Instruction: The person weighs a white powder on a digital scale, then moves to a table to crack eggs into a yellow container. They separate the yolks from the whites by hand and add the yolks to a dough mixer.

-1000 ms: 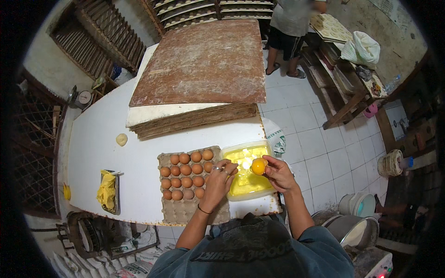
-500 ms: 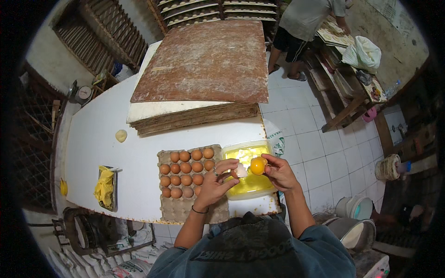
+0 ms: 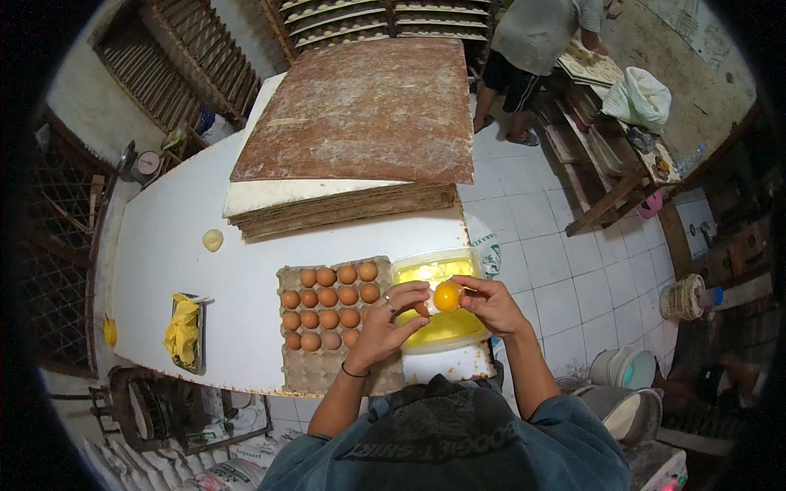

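Observation:
My left hand (image 3: 383, 327) pinches a piece of eggshell (image 3: 423, 307). Close against it, my right hand (image 3: 494, 306) holds the other eggshell half, with a round orange yolk (image 3: 447, 295) bulging at its opening. Both hands are over a clear plastic tub (image 3: 396, 268) of yellow liquid near the table's front right corner. Left of the tub lies a grey cardboard egg tray (image 3: 307, 377) with several brown eggs (image 3: 328, 317); its front row of cups holds none. My left forearm passes over the tray's right side.
A stack of floury boards (image 3: 352, 123) fills the back of the white table (image 3: 164, 262). A dough ball (image 3: 213, 240) and a tray of yellow fat (image 3: 183, 331) lie to the left. Buckets (image 3: 624, 368) stand at right on the tiled floor. Another person (image 3: 540, 41) works at a far bench.
The two shell halves have come together, and the yolk has shifted slightly left and up with my right hand. The other person's arm has moved a little over the bench.

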Demonstrator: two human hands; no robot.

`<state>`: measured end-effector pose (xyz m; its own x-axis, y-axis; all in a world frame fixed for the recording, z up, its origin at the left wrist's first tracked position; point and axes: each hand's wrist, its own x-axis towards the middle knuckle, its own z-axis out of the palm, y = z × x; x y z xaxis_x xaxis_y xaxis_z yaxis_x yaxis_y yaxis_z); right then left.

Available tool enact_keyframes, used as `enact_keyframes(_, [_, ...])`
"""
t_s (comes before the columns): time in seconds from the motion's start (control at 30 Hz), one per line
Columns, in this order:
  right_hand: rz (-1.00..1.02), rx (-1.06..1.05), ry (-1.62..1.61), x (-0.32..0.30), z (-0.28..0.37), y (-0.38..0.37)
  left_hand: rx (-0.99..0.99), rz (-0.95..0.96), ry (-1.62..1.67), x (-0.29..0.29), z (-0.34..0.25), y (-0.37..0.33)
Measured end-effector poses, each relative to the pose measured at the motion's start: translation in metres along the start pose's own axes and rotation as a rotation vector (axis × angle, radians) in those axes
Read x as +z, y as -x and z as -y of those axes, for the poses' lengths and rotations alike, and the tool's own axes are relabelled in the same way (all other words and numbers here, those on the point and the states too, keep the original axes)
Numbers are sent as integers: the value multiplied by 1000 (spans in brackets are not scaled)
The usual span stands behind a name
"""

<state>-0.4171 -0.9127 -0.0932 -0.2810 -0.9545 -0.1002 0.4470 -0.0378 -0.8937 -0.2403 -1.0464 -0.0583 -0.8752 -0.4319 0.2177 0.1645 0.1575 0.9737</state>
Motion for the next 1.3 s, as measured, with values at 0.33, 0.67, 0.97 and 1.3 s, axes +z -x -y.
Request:
enact_keyframes(0.33, [46,-107,413,7,21,1,25,1,-35,-1,5,2])
enact_keyframes(0.67, [110,-140,538,15,39,0,-7,23,54,0,2,2])
enact_keyframes(0.97, [112,-144,597,24,53,-3,-25,-19,132,1,11,3])
enact_keyframes(1.3, [119,-165,646,31,64,-3,35,-37,303,3,25,4])
